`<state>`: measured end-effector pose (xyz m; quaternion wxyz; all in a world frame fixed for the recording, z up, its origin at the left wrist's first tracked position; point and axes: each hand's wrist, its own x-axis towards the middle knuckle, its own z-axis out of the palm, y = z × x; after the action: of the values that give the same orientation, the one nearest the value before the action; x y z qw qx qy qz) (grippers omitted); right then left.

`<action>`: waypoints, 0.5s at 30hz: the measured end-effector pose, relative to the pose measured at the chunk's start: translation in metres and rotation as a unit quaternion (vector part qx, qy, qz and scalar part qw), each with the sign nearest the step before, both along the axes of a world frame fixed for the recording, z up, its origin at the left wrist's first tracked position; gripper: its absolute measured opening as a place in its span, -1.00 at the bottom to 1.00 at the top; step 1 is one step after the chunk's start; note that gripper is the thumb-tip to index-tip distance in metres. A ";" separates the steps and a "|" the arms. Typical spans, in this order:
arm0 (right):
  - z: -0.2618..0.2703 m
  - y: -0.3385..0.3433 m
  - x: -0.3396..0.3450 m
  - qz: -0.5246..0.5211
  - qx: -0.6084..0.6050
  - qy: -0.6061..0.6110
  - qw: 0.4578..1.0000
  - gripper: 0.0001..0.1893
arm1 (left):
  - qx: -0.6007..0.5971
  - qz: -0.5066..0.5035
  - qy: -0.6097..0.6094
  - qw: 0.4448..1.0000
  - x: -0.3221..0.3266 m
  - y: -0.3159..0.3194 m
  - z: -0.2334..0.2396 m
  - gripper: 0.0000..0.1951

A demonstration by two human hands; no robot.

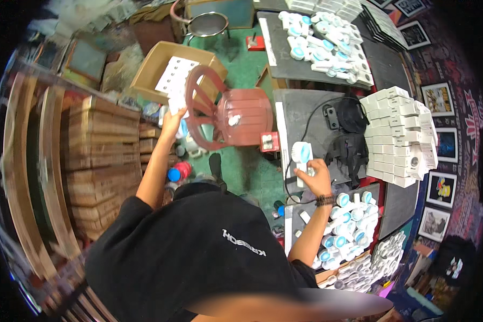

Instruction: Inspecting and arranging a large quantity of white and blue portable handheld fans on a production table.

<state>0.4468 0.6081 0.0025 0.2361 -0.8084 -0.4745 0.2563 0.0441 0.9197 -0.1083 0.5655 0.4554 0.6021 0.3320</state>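
Note:
My left hand (174,120) reaches out at the left and grips a small white box (177,105) near the open cardboard carton (149,76). White boxes with dark round prints (173,74) lie inside that carton. On the right, my right hand (317,177) holds a white handheld fan (301,153) by its handle, with the fingers and thumb around it. Its round head has a light-blue face and ribbed side. The fan is over the dark grey tabletop (294,108), and something white behind it is partly hidden.
A red-brown plastic chair (249,108) with a small white item (234,120) stands ahead. Stacked white boxes (390,137), a black bag (352,114) and a cable (310,116) lie right. More fans (346,229) crowd the nearer table. Wooden slats (100,161) line the left.

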 end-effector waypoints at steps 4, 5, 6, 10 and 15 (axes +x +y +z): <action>-0.010 0.083 0.038 0.000 -0.002 -0.054 0.999 -0.44 | -0.067 -0.054 -0.045 0.995 -0.025 0.051 -0.034 -0.52; -0.010 0.101 0.049 0.010 -0.009 -0.087 0.996 -0.46 | -0.075 -0.050 -0.041 0.995 -0.024 0.063 -0.047 -0.52; -0.011 0.116 0.060 0.013 -0.009 -0.092 0.996 -0.46 | -0.068 -0.066 -0.040 0.995 -0.021 0.071 -0.054 -0.52; -0.013 0.165 0.078 0.018 0.008 -0.055 0.998 -0.48 | -0.114 -0.072 -0.010 0.991 -0.009 0.092 -0.064 -0.57; -0.041 0.204 0.091 0.066 0.013 -0.014 0.998 -0.50 | -0.128 -0.135 0.092 0.978 0.027 0.082 -0.026 -0.59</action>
<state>0.5378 0.8123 -0.0389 0.2224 -0.7755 -0.5334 0.2542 0.0713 1.0019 -0.1339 0.6010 0.4851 0.6220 0.1291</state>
